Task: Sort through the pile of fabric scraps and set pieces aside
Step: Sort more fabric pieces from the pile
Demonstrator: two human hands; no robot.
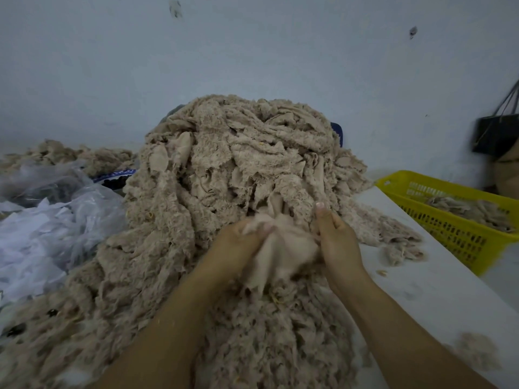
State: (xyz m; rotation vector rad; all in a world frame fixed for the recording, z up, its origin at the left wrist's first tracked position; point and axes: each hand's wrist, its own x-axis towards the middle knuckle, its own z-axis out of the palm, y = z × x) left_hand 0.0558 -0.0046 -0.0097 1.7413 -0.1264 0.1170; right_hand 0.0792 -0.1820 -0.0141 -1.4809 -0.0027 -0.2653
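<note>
A tall pile of beige fleece fabric scraps (236, 169) fills the middle of the table and spills toward me. In front of it, my left hand (236, 245) and my right hand (337, 237) both grip one pale beige scrap (280, 248) bunched between them, just above the pile's lower slope. The right thumb points upward beside the scrap. Parts of the fingers are hidden in the cloth.
A yellow slotted plastic basket (449, 231) with a few scraps inside stands at the right on the white table (438, 287). Crumpled clear plastic bags (47, 220) lie at the left. A dark bag (494, 136) hangs by the wall at far right. Loose tufts (474, 352) dot the table.
</note>
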